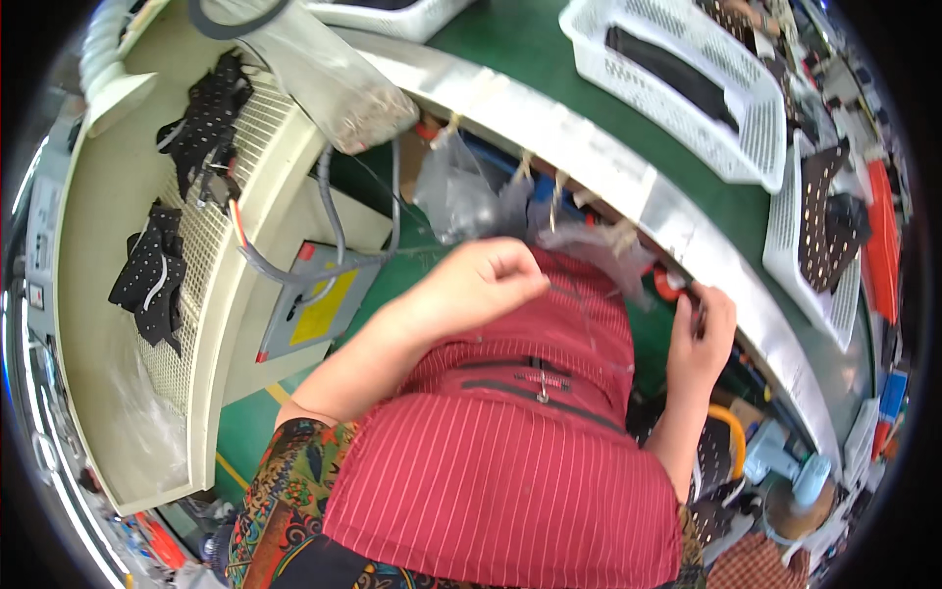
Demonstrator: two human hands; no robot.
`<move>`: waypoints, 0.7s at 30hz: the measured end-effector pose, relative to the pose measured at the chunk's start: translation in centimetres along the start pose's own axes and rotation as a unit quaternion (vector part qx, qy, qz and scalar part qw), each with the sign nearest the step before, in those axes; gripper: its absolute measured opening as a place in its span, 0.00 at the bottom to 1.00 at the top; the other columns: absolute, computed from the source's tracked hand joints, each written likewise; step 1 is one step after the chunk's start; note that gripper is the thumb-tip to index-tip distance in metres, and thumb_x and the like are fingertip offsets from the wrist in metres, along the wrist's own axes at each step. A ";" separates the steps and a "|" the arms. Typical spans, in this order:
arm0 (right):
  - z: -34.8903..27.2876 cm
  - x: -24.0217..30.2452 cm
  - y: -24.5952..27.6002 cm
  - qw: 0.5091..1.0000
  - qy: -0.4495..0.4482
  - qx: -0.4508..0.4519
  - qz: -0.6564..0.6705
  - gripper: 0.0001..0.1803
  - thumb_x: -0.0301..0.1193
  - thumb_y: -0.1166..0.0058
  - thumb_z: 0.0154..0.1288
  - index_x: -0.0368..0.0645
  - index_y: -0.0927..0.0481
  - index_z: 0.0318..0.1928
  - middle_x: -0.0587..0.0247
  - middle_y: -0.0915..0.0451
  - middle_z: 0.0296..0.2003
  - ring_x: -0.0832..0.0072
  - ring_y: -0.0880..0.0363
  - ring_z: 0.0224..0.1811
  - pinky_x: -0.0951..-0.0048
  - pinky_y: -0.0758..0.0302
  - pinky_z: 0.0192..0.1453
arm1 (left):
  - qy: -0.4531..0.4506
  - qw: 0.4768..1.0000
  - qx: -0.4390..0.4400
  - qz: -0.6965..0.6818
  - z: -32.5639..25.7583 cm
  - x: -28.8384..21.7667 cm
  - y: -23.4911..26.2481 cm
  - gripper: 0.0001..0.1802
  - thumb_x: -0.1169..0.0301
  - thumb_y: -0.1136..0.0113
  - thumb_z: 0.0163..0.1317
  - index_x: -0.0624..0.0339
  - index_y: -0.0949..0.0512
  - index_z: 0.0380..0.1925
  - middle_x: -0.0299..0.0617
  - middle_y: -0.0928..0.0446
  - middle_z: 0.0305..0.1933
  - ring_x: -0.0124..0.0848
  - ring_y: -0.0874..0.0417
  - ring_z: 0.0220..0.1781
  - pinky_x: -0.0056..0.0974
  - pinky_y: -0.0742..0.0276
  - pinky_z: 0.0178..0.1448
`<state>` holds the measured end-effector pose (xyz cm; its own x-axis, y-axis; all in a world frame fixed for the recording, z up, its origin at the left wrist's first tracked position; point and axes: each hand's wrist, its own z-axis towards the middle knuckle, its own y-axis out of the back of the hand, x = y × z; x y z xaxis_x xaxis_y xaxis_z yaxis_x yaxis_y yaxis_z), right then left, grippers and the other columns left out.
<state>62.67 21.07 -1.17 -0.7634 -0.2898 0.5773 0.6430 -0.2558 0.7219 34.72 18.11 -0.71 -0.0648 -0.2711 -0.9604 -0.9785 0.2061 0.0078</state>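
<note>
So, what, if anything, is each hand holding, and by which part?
Cannot be told: the left hand curls, hiding any hold; something dark shows within the right hand, perhaps held, part unclear.

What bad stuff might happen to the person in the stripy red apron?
The right hand seems to hold a small dark thing, too blurred to name; it might slip and drop.

The clear plastic bags hanging under the bench edge might snag or tear if the left hand brushes them.

The looped grey cable might catch on a moving forearm.
</note>
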 end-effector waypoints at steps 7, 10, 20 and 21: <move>0.4 7.2 -2.6 0.938 0.066 0.245 0.236 0.27 0.18 0.38 0.48 0.40 0.28 0.51 0.54 0.23 0.46 0.67 0.20 0.41 0.73 0.22 0.40 | -0.080 0.995 0.061 -0.002 1.3 -1.4 -1.9 0.07 0.69 0.40 0.62 0.62 0.23 0.32 0.31 0.22 0.32 0.18 0.26 0.36 0.27 0.28 0.40; -0.2 6.2 -5.7 0.913 0.052 0.216 0.341 0.26 0.18 0.40 0.53 0.39 0.30 0.54 0.64 0.21 0.34 0.83 0.26 0.27 0.82 0.30 0.30 | -0.064 0.996 0.041 -0.052 0.9 -1.5 -1.3 0.07 0.68 0.41 0.63 0.61 0.24 0.31 0.30 0.24 0.31 0.17 0.28 0.35 0.27 0.30 0.39; 1.1 7.7 -6.0 0.938 0.299 0.104 0.143 0.14 0.19 0.39 0.49 0.40 0.24 0.38 0.59 0.25 0.25 0.65 0.26 0.22 0.69 0.30 0.25 | -0.006 0.992 0.008 -0.125 -0.2 -0.4 0.0 0.11 0.64 0.42 0.62 0.61 0.23 0.30 0.33 0.26 0.25 0.20 0.29 0.27 0.27 0.33 0.30; 1.3 7.7 -6.3 0.925 0.354 0.071 0.119 0.13 0.19 0.39 0.49 0.40 0.24 0.37 0.60 0.25 0.24 0.65 0.26 0.22 0.68 0.30 0.24 | -0.008 0.992 0.007 -0.129 -0.1 0.0 0.1 0.11 0.64 0.41 0.62 0.61 0.23 0.30 0.33 0.26 0.24 0.20 0.29 0.26 0.27 0.33 0.30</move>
<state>52.67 21.69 -0.81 -0.3367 -0.8667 0.3680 0.7346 0.0027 0.6785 34.64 18.01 -0.67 0.1903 -0.3022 -0.9341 -0.9594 0.1443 -0.2422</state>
